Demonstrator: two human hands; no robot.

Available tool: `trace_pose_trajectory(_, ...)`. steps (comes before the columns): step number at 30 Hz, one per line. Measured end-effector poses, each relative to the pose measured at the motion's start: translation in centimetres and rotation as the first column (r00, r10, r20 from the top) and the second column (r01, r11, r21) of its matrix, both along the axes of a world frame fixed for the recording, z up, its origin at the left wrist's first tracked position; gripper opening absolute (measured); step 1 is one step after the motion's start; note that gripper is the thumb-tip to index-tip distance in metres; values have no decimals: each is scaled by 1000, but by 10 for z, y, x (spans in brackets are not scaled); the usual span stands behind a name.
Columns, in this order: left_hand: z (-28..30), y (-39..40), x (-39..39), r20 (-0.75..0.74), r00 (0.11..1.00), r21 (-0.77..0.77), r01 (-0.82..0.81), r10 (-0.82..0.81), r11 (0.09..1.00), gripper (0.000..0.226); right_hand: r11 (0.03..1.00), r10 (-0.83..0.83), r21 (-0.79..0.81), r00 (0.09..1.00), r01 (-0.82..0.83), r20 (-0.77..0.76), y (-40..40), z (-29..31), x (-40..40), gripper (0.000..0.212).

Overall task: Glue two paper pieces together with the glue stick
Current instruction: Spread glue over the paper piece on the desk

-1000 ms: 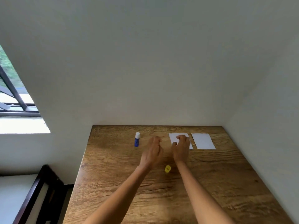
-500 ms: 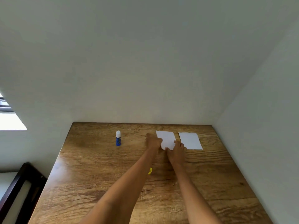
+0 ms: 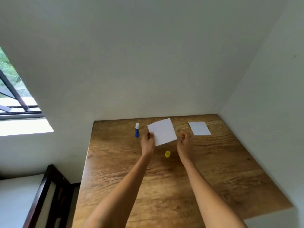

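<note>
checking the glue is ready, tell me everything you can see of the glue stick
The glue stick is a small blue tube with a white top, standing upright on the wooden table near its far edge. Its label is too small to read. Nothing touches it: the left hand, just to its right, holds a sheet of white paper instead. A small yellow cap lies apart on the table nearer the person; it may be the stick's.

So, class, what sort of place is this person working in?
Probably a corner of a room at home: a wooden desk against plain walls, a window on the left, dark wooden furniture beside it.
</note>
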State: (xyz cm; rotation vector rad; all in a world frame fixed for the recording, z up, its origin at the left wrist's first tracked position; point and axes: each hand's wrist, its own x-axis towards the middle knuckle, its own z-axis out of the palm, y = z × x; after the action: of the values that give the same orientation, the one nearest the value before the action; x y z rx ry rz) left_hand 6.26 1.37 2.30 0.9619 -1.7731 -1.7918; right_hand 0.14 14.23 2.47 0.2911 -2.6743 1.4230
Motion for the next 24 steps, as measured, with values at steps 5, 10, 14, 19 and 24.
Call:
trace_pose_trajectory(5, -16, -22, 66, -34, 999, 43, 0, 1, 999, 9, 946, 154, -306, 977, -104, 146, -24, 6, 53, 34)
trace_pose_trajectory(10, -26, -42, 103, 163, 983, -139, 108, -85, 984, 37, 978, 186, 56, 961, -201, 204, -47, -4, 86, 33)
trace_pose_trajectory(14, -29, -59, 115, 349, 929, -444, 278, -121, 852, 62, 908, 119, 404, 993, -114, 11, -57, -9, 102, 32)
trace_pose_trajectory(19, -38, -81, 119, 435, 893, -645, 400, -117, 651, 72, 774, 192, 617, 981, -145, -11, -65, -12, 96, 41)
trace_pose_trajectory(24, -48, -97, 124, 479, 873, -724, 453, -95, 519, 38, 780, 184, 620, 978, -81, -103, -66, -14, 86, 47)
